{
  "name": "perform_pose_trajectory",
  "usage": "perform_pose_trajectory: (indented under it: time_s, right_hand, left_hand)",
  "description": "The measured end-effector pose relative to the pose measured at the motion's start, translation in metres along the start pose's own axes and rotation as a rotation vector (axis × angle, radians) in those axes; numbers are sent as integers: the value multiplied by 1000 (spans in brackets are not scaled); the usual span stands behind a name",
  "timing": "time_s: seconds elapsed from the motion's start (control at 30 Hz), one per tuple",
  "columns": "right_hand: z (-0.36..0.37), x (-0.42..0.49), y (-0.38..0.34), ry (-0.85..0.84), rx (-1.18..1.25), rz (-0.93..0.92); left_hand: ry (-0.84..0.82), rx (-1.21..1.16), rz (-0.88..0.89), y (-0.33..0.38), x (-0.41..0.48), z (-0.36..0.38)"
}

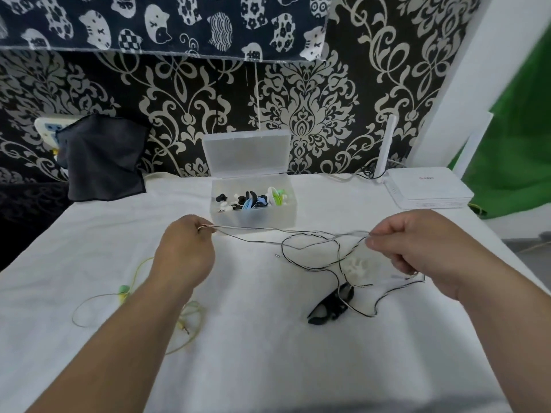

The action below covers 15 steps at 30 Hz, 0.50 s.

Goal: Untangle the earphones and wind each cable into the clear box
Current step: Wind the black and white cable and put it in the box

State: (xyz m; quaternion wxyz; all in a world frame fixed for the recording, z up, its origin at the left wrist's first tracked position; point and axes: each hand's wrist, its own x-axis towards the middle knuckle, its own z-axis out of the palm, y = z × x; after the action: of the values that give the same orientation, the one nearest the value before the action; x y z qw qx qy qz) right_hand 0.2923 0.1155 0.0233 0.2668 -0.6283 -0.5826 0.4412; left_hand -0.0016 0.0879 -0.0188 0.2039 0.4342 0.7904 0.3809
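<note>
Cable (313, 233) stretches left to right, pinched by the fingers of my left hand (182, 251) and right hand (417, 245), tangle (339, 263) sagging nearer the right, clear box (253, 217) just beyond.

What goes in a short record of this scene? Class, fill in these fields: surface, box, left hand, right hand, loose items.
surface: white cloth
box: clear box, lid open, wound earphones inside
left hand: pinches the thin cable
right hand: pinches the same cable, stretched between the hands; its loops lie tangled on the cloth
loose items: yellow-green earphones beside the left forearm; black object under the loops
</note>
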Motion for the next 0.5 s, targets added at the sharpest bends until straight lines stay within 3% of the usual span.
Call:
perform_pose_trajectory:
  time_s: [0.1,0.17,0.33,0.5]
  right_hand:
    - [-8,-1,1,57,138,-1]
    - [-11,-2,0,58,226,5]
    - [-13,-4,-5,-31,424,-81]
    - [1,-2,-10,-72,443,-87]
  left_hand:
    - [3,73,-4,-5,2,6]
    - [-41,252,40,-6,-2,12]
    - [-291,675,171,6,-28,31]
    - [-325,347,511,26,-70,48]
